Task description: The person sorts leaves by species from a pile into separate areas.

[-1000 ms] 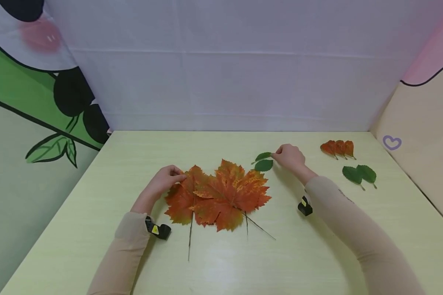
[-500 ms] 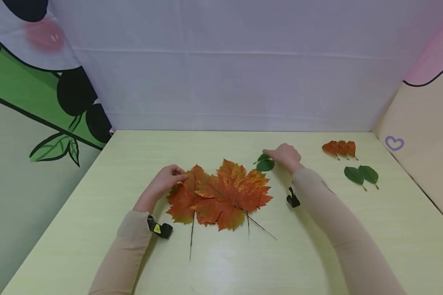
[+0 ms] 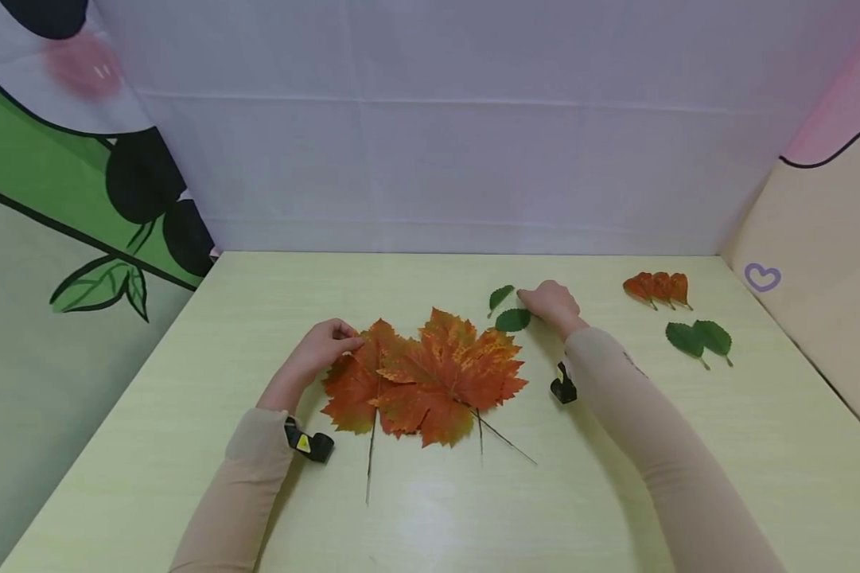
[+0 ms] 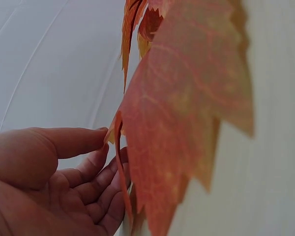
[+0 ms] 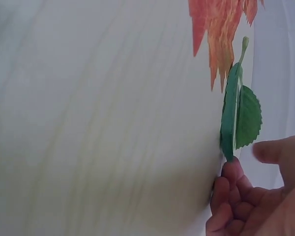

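Note:
Large orange-red artificial maple leaves (image 3: 444, 374) overlap in the middle of the table, thin stems pointing toward me. At their left side, my left hand (image 3: 322, 346) pinches the edge of the leftmost maple leaf (image 4: 162, 132) between thumb and index finger. Two small green leaves lie just behind the right end of the orange ones: a rear green leaf (image 3: 500, 297) and a front green leaf (image 3: 513, 320). My right hand (image 3: 551, 304) is close to their right. In the right wrist view its index fingertip (image 5: 232, 168) meets the nearer green leaf's end, with the thumb apart.
Several small orange leaves (image 3: 656, 288) sit in a row at the back right of the pale table (image 3: 430, 525). In front of them lie two more green leaves (image 3: 698, 340). A white cloth backdrop (image 3: 465, 175) rises behind the table's far edge.
My right hand reached left over the rear green leaf, then drew back slightly right. That leaf now points more steeply away from me, farther from the front one. My left hand has stayed put.

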Tool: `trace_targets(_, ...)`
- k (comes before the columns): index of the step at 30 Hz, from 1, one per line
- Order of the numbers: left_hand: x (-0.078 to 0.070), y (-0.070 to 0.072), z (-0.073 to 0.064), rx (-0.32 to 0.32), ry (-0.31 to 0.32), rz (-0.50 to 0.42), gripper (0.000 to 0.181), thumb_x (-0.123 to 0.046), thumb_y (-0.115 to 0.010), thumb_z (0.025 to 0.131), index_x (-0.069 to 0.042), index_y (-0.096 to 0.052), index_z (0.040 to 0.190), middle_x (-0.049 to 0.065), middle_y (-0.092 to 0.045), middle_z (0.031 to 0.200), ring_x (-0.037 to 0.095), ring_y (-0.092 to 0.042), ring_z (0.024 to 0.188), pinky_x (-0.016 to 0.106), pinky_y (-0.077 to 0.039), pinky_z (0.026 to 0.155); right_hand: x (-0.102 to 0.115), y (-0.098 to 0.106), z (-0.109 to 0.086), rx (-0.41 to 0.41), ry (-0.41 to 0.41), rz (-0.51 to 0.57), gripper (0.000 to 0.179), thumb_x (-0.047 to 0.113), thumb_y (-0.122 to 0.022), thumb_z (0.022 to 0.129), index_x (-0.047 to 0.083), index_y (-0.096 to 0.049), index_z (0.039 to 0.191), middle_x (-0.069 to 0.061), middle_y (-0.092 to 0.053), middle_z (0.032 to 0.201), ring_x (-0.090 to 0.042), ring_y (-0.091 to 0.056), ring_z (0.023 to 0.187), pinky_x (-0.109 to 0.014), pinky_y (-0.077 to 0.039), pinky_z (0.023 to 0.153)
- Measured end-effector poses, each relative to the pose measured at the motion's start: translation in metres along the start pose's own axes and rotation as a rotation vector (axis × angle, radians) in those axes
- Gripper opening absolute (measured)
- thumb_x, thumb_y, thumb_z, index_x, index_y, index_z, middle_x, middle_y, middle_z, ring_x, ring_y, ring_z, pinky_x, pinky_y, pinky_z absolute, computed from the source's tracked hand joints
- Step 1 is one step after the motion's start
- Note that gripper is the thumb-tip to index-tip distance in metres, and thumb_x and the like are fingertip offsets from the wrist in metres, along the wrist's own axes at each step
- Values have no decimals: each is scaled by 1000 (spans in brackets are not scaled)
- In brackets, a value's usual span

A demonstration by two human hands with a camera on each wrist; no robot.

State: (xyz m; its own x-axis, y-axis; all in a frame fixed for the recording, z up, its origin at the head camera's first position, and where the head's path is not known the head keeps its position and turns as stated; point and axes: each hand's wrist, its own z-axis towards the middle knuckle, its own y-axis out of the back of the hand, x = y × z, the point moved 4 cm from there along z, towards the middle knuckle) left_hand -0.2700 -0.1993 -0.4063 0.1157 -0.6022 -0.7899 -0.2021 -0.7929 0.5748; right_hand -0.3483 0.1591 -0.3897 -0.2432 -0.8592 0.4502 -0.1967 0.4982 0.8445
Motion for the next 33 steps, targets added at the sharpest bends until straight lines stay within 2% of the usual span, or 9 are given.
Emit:
trace_targets(2,0,0,0,-2,4,0,25,-19,-55,91,2,-50,104,12,-52,95,20,-43,76,29,-38,64,2,-1,1,2,0,18,61,55,-35,88,0,-58,102,-17,-57,108,-25,-53,88,-33,-38,65)
trace_targets(4,0,0,0,-1,2,2,25,-19,-54,91,2,-50,104,12,-52,95,20,-43,76,29,-38,64,5,-2,3,0,6,31,71,64,-33,86,0,-59,106,-17,-58,110,-27,-55,92,-34,-40,66)
trace_targets(9,1,1,0,-6,5,5,25,-19,-54,91,2,-50,104,12,-52,94,21,-44,75,28,-38,63,16,-5,7,-16,-2,32,75,70,-41,78,1,-60,101,-14,-61,100,-27,-58,87,-33,-40,61)
trace_targets(12,0,1,0,-10,8,2,24,-19,-54,91,1,-50,104,12,-51,94,21,-44,74,29,-38,63,21,-7,6,-23,-7,26,65,64,-48,78,3,-61,95,-11,-60,93,-25,-57,82,-32,-39,59)
trace_targets(14,0,1,-1,-12,9,-1,24,-19,-54,91,1,-50,103,11,-51,93,21,-43,74,29,-38,63,23,-7,5,-27,-6,26,52,56,-50,80,5,-59,86,-9,-57,86,-23,-55,77,-31,-39,57)
trace_targets(19,0,1,-2,-16,17,-4,23,-19,-54,91,1,-50,103,11,-51,93,21,-43,74,29,-38,63,22,-6,3,-17,-4,42,26,35,-46,81,11,-44,71,-7,-48,78,-21,-45,69,-31,-35,55)
trace_targets(26,0,1,-2,-8,23,3,24,-20,-54,91,0,-50,104,12,-52,95,22,-44,76,28,-38,65,13,-2,1,8,47,124,25,31,-43,82,12,-41,66,-5,-45,71,-19,-42,64,-29,-33,55)
trace_targets(29,0,1,-1,-9,29,3,25,-20,-54,91,0,-50,104,12,-52,95,22,-44,77,29,-38,65,7,2,0,12,75,180,26,30,-42,83,9,-49,69,-7,-54,73,-20,-48,65,-28,-35,56)
trace_targets(33,0,1,-1,-9,30,0,25,-20,-54,91,0,-50,104,12,-52,95,21,-44,77,28,-38,65,-1,11,-4,9,93,235,35,28,-42,85,0,-60,96,-16,-63,95,-28,-60,84,-30,-41,66)
